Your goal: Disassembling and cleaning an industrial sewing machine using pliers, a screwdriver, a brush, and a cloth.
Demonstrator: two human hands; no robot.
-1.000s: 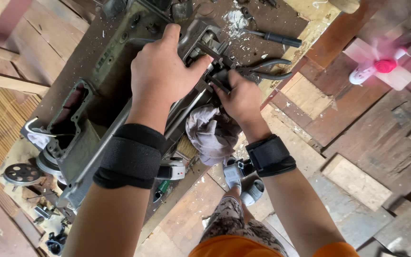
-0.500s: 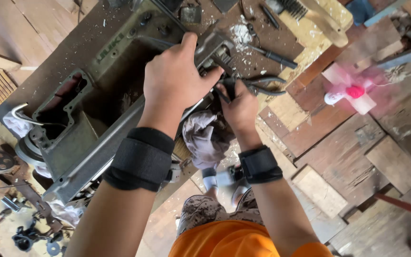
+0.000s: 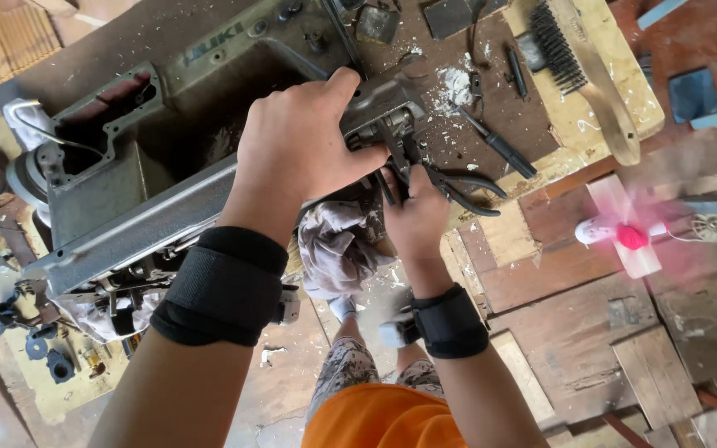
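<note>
Since half a second ago the view has swung closer, while both hands keep their grip: the left hand (image 3: 296, 149) stays clamped over the end of the grey-green metal sewing machine head (image 3: 168, 149) lying tipped on the table (image 3: 591, 91). The right hand (image 3: 415, 217) is still closed around dark-handled pliers (image 3: 425, 170) biting at the machine's worn, dusty end.

1 head-worn view, looking steeply down, close over both hands; sewing machine body (image 3: 151, 166) toward 10 o'clock, wooden floor (image 3: 591, 332) toward 4 o'clock.
</note>
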